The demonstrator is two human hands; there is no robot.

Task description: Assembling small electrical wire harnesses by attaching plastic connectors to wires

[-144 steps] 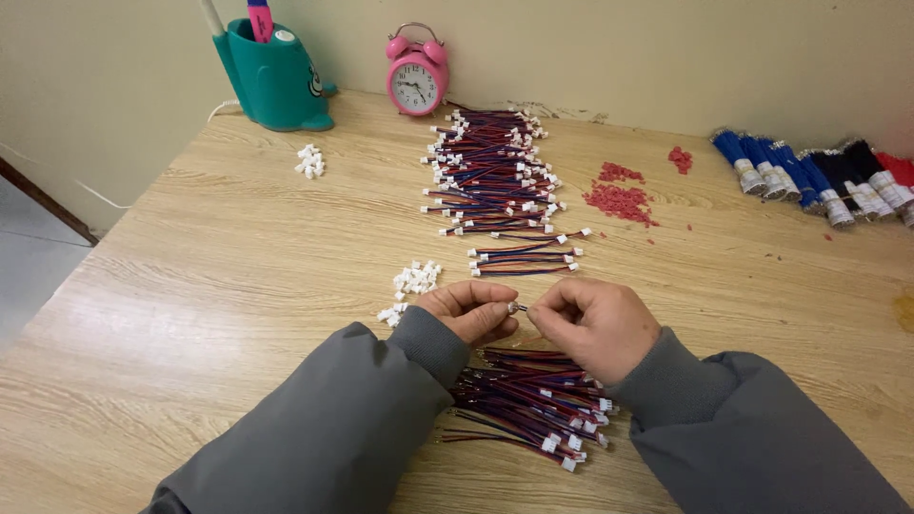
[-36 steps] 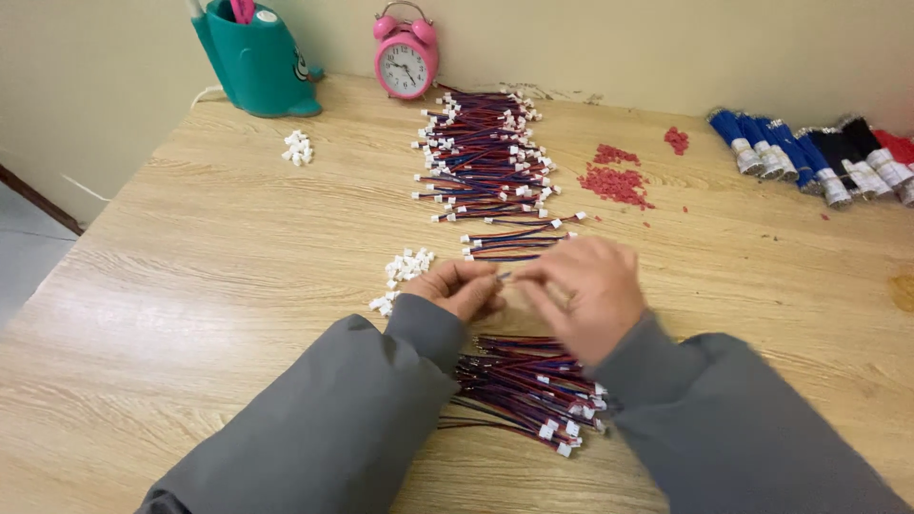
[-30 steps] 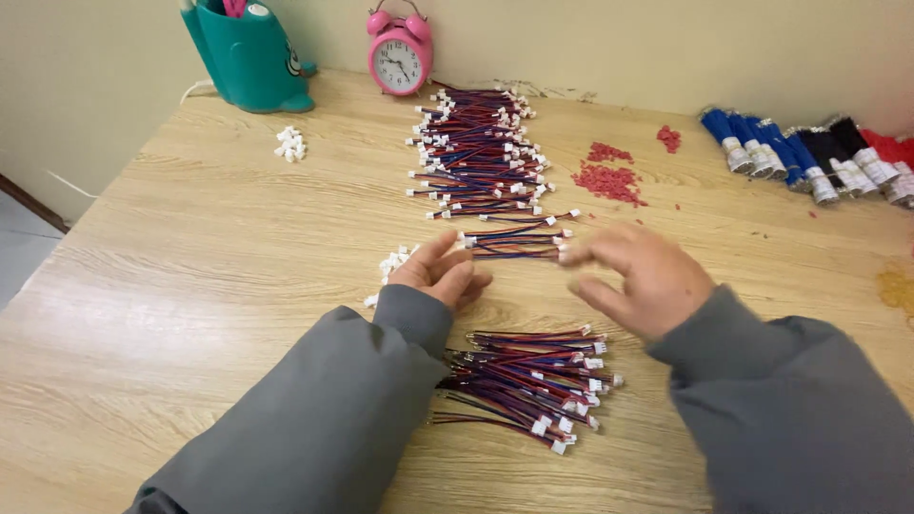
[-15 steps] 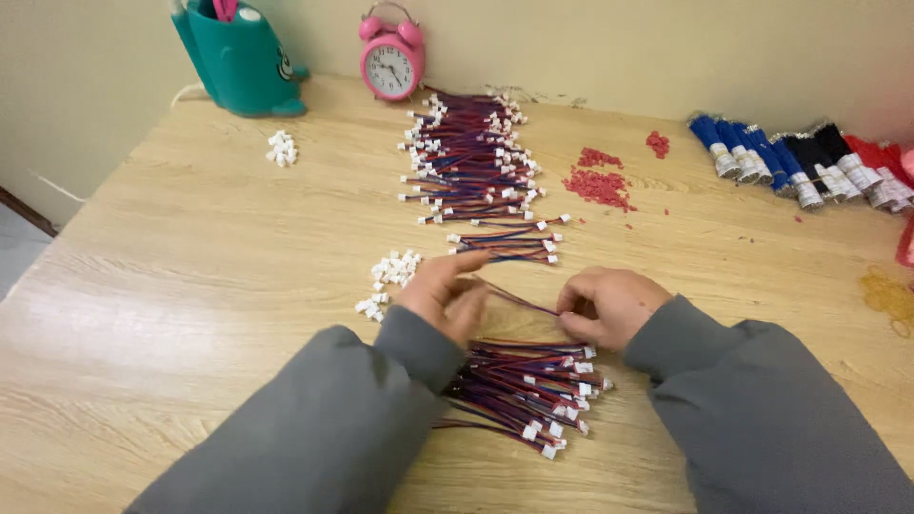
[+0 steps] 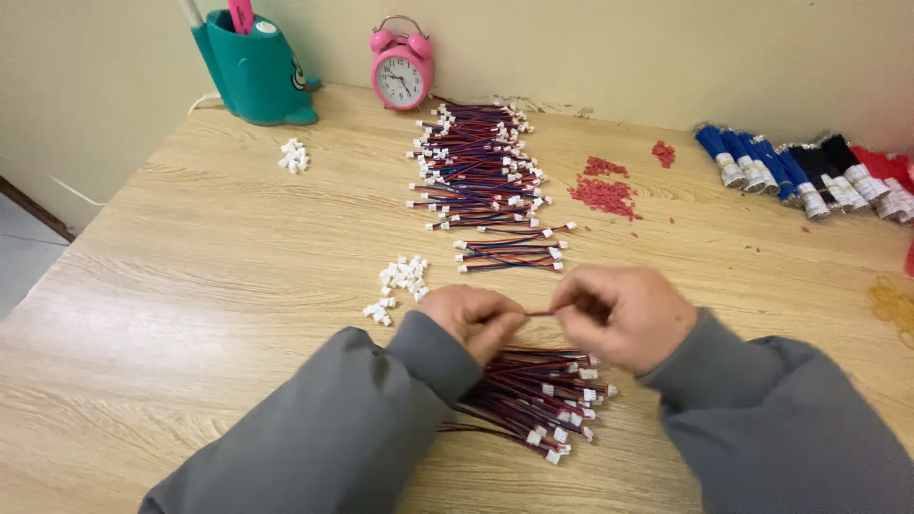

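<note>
Near the lower middle of the frame, the left hand (image 5: 473, 319) and the right hand (image 5: 624, 314) meet just above the desk (image 5: 190, 286), each pinching one end of a short red-and-blue wire (image 5: 541, 311) stretched between their fingertips; the right hand is slightly blurred, so the exact finger grip is hard to make out. Directly below the hands lies a loose bundle of similar wires with white plugs (image 5: 538, 400), partly covered by the grey sleeves. Just left of the left hand sits a small heap of white connector housings (image 5: 398, 284), and a second, smaller cluster of white housings (image 5: 293, 155) lies toward the upper left. Above the hands, a small group of finished wires (image 5: 512, 252) rests apart from the long stacked row of wires (image 5: 476, 167) running up the middle of the desk. To the right of that row are scattered red bits (image 5: 602, 190). At the upper right lie bundles of blue, black and red cables (image 5: 800, 171). A pink alarm clock (image 5: 402, 65) and a teal pen holder (image 5: 252, 67) stand at the back against the wall.
</note>
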